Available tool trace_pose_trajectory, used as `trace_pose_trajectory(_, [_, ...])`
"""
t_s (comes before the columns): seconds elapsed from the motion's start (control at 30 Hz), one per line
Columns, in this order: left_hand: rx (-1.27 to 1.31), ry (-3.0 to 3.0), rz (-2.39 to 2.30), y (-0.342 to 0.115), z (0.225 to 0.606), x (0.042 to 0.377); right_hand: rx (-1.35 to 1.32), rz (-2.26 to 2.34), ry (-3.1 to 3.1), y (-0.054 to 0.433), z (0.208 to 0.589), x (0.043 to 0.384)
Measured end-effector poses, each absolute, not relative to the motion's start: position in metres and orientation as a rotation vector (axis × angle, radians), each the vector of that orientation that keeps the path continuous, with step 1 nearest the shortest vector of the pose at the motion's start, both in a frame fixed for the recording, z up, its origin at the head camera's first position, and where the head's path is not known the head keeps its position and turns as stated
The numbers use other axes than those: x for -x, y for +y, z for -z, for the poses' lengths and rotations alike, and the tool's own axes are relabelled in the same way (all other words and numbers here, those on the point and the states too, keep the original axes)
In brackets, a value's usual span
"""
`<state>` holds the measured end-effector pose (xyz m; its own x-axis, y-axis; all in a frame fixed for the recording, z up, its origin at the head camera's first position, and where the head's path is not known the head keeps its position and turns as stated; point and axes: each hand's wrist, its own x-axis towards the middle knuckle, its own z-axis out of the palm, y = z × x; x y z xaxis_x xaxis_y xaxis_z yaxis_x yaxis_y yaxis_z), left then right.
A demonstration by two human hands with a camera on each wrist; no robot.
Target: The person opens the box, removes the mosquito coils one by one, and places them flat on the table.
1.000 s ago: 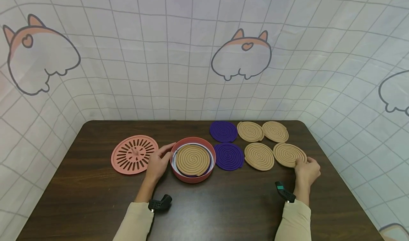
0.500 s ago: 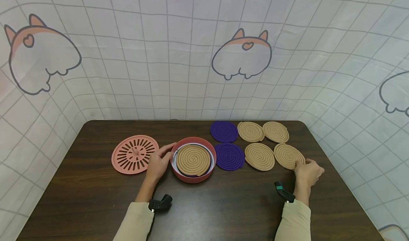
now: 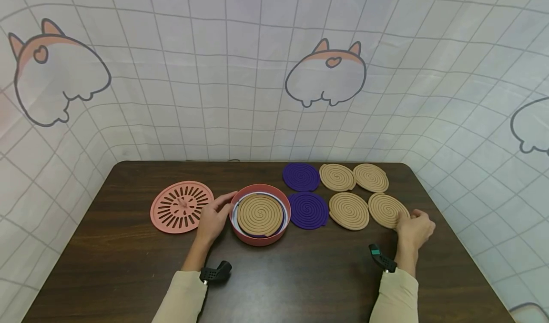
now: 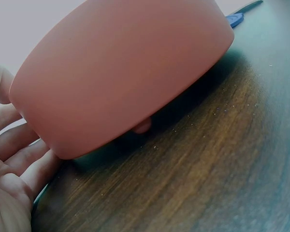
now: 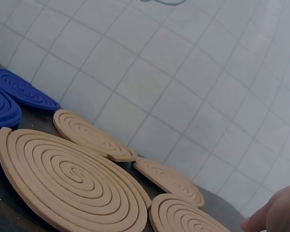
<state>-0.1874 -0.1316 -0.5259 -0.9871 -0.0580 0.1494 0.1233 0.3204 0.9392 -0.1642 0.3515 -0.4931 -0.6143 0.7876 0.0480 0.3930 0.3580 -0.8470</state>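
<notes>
My left hand holds the left wall of a round red mosquito coil box. In the left wrist view its fingers lie along the box's outer side. Inside, a beige mosquito coil rests on top of a purple one, within a white lining. At the far right of the rows, my right hand pinches the near right edge of another beige coil. Only part of that hand shows in the right wrist view, and its grip is hidden there.
A pink slotted lid lies left of the box. Right of it, two purple coils and more beige coils lie in two rows on the dark wooden table. A tiled-pattern curtain stands behind.
The beige coil at my right hand has turned slightly and its right side has come down toward the table. The right hand shifted a little right. My left hand stayed on the box.
</notes>
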Motion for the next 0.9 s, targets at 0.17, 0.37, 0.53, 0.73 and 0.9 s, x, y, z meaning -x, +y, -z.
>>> trace_pose_trajectory(0.17, [0.056,-2.429,1.724,-0.131,0.526,0.188,1.032,-1.184,-2.153,0.349,0.488,0.167])
trace_pose_trajectory(0.37, [0.051,-2.423,1.736,-0.131,0.526,0.188,1.008,-1.195,-2.135,0.342,0.484,0.172])
trace_pose_trajectory(0.53, [0.055,-2.422,1.756,-0.131,0.524,0.188,0.952,-1.189,-2.136,0.334,0.48,0.176])
trace_pose_trajectory(0.73, [0.041,-2.422,1.772,-0.131,0.524,0.188,0.912,-1.199,-2.161,0.326,0.475,0.179])
trace_pose_trajectory(0.9, [0.037,-2.421,1.773,-0.131,0.524,0.187,0.852,-1.197,-2.181,0.317,0.47,0.18])
